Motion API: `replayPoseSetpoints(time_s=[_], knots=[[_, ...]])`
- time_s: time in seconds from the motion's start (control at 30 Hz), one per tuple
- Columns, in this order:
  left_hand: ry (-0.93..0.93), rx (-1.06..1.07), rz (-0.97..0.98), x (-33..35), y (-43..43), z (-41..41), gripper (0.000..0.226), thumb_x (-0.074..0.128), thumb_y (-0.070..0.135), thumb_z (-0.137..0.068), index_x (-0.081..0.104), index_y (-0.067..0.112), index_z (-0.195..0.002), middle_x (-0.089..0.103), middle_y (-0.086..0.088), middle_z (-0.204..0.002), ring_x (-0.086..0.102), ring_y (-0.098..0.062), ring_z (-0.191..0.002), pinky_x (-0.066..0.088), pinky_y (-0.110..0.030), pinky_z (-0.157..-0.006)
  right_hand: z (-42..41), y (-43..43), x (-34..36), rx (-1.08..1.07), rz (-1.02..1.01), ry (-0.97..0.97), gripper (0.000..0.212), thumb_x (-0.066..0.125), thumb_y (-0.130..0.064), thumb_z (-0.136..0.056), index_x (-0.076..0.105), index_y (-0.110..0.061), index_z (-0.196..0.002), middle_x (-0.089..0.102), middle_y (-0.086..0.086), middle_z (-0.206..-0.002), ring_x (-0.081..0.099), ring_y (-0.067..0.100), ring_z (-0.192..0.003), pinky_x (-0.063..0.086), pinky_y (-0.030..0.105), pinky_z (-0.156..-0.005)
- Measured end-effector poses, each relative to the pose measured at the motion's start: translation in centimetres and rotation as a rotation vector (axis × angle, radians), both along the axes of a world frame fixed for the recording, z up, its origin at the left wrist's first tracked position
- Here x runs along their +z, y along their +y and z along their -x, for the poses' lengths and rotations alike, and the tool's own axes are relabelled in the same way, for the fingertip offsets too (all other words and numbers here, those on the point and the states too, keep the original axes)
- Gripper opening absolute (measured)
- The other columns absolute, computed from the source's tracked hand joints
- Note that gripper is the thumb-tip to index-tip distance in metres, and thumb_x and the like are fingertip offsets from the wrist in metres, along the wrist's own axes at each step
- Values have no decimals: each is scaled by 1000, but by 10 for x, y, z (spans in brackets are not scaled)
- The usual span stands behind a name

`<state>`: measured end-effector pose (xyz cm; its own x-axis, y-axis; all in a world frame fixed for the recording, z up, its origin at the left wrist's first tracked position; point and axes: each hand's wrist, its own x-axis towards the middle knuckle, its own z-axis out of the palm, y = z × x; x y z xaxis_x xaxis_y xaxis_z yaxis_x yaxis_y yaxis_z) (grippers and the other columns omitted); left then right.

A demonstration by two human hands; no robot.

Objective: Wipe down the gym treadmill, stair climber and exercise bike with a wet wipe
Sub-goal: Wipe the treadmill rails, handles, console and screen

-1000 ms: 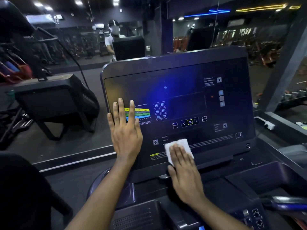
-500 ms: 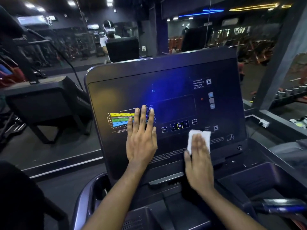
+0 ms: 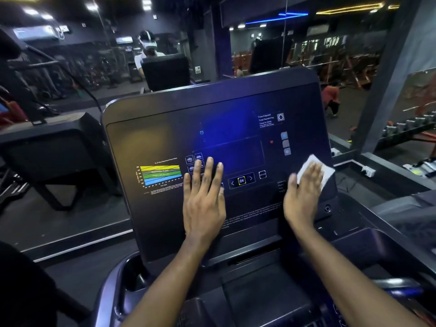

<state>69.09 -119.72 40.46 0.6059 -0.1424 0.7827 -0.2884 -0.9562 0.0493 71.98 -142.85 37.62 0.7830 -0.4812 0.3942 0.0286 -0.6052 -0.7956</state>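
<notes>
The treadmill console (image 3: 165,138) is standing as a broad, tilted panel with rounded top corners. Its dark face is smooth and glossy and is picking up a blue sheen. A striped yellow, green and blue chart (image 3: 160,174) is showing at its lower left, and a yellow-framed OK button (image 3: 241,180) is sitting low in the middle.

The left hand (image 3: 204,204) is lying flat on the panel just left of that button, fingers straight and slightly apart, holding nothing. The right hand (image 3: 303,194) is pressing a wet wipe (image 3: 328,172) against the panel's right edge, its straight fingers lying side by side. The wipe is a thin white sheet, its corners peeking out past the fingertips.

Below the panel, a deep cup well (image 3: 134,277) is sinking into moulded dark plastic. Behind, a mirrored wall (image 3: 70,67) is reflecting a dim gym with ceiling lights, and a rack of dumbbells (image 3: 405,128) is running along the right.
</notes>
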Motion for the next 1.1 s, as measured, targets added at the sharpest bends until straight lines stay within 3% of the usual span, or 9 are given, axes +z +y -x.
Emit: replayPoseSetpoints(time_s=[0.07,0.17,0.23,0.4,0.53,0.63,0.83,1.03,1.1], knots=[[3,-58,-15,1,-12,-2,59,48,24,-101,34,20,-158,23,0,-167,9,-24,-157,11,-48,-127,-4,9,11,43,52,-39,71,25,-44,-104,4,-10,-162,-1,7,-170,-6,20,-157,-2,38,-128],[41,-62,-68,-2,-26,-9,60,47,27,-101,32,22,-159,22,1,-168,8,-23,-157,11,-48,-127,36,16,-35,260,342,-95,66,31,-39,-107,8,-12,-162,2,4,-171,-4,17,-157,0,32,-127],[51,1,-125,-5,-28,-13,61,43,30,-102,27,22,-160,17,1,-169,5,-23,-157,9,-49,-127,49,-8,-63,267,406,-75,64,31,-37,-108,9,-12,-163,4,3,-171,1,16,-157,4,34,-128],[56,49,-162,-11,-29,-17,63,37,33,-103,19,22,-162,9,0,-171,2,-24,-157,8,-50,-127,7,-47,-30,-46,5,73,66,34,-30,-110,-1,-5,-160,-5,13,-169,-8,23,-157,-2,39,-128],[77,29,-148,-9,-29,-15,62,36,34,-103,21,22,-162,10,1,-170,2,-23,-158,8,-49,-127,19,-11,-38,-149,-109,154,70,36,-31,-109,2,8,-157,-2,24,-167,-5,31,-157,-3,40,-127],[102,-24,-123,-4,-27,-10,60,36,32,-103,26,21,-161,14,1,-170,3,-22,-157,8,-48,-127,45,14,-65,-84,-105,213,75,33,-38,-108,-3,8,-156,-8,23,-166,-11,29,-156,-8,35,-126],[170,-247,-29,0,-11,5,52,34,21,-105,35,16,-157,27,1,-166,8,-15,-157,6,-42,-128,15,-34,-23,-220,-296,296,77,30,-41,-109,-3,12,-155,-7,29,-165,-7,33,-156,-7,37,-126],[147,-342,-60,-2,16,17,66,49,-4,-86,48,12,-150,39,-4,-160,21,-21,-155,16,-45,-126,99,100,-59,78,100,241,86,17,-60,-102,0,4,-158,-7,19,-164,-6,26,-157,-8,32,-125],[146,-352,-58,2,25,20,67,50,-5,-84,50,12,-149,41,-5,-159,22,-23,-154,16,-45,-126,96,103,-56,54,120,273,85,19,-58,-102,-1,3,-158,-8,18,-165,-7,25,-157,-9,32,-126]])
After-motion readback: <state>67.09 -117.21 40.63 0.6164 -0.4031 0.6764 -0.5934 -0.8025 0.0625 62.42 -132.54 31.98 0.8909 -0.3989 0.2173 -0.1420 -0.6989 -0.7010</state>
